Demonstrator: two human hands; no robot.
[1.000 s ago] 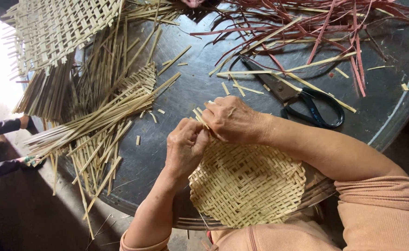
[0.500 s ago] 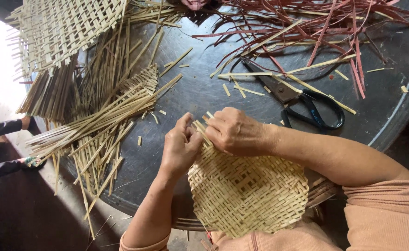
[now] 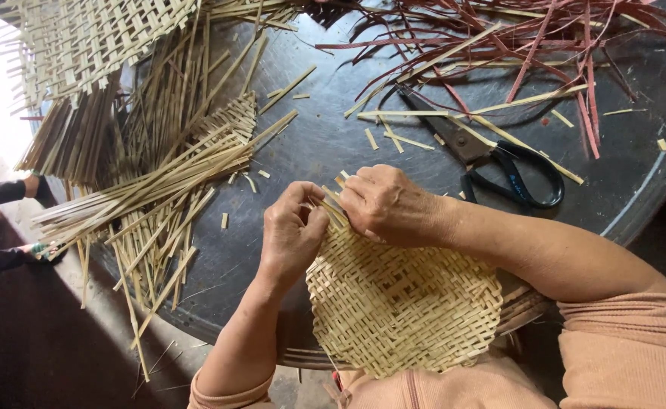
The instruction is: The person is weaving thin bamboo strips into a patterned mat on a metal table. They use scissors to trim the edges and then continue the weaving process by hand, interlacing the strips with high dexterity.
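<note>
Left hand (image 3: 291, 235): fingers bent closed, pinching the far edge of the woven bamboo disc (image 3: 405, 303) with thumb and fingertips.
Right hand (image 3: 386, 203): fingers curled down over the same far edge, touching the left hand; it grips the short strip ends (image 3: 334, 203) that stick out there.
Woven bamboo disc: round, pale yellow, lying at the near edge of the round dark table (image 3: 333, 144), partly over the rim toward the person.
Scissors (image 3: 492, 163): black handles, lying shut on the table just beyond the right forearm.
Red strips (image 3: 530, 45): loose pile at the far right edge.
Pale bamboo strips (image 3: 151, 189): bundles along the left edge.
Woven mat (image 3: 98, 38): at the far left corner.
</note>
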